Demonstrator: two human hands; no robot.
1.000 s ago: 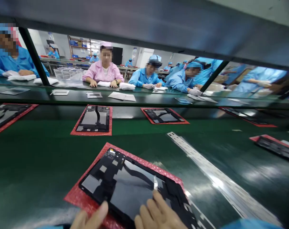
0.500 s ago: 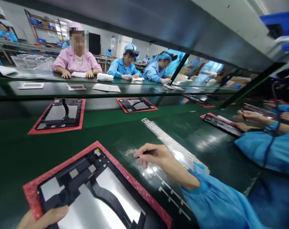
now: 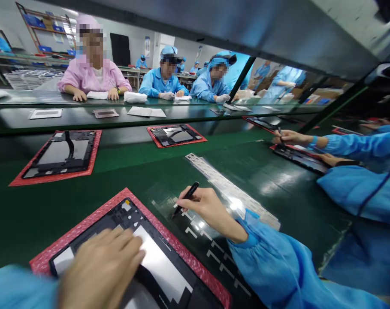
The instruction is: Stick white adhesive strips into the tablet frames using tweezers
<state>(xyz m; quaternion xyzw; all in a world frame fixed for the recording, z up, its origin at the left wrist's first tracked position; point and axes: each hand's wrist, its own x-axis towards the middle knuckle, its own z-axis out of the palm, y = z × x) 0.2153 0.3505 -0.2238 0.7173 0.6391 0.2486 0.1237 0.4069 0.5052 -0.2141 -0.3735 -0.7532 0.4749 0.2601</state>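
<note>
Black tweezers (image 3: 188,196) are pinched in my right hand (image 3: 210,210), their tips pointing down at a clear film sheet (image 3: 199,245) with rows of white L-shaped stickers. My left hand (image 3: 101,266), a little blurred, spreads over an opened tablet (image 3: 162,262) and covers part of its inside. Its fingers are stretched out and hold nothing that I can see. Under the tablet lies a red bubble-wrap sheet (image 3: 107,209). A black ribbon cable shows beside my left hand, on the tablet's silvery plates.
Two more opened tablets (image 3: 64,152) (image 3: 175,135) on red wrap lie farther back. A white strip sheet (image 3: 230,189) is right of the film. At right, a co-worker's hand (image 3: 291,137) holds a dark tool over another tablet (image 3: 297,159). A metal shelf (image 3: 246,34) hangs overhead.
My left hand has moved from the tablet's near left edge to over its middle. In my right hand the tweezers have swung into clear view, tips down. The view has shifted slightly.
</note>
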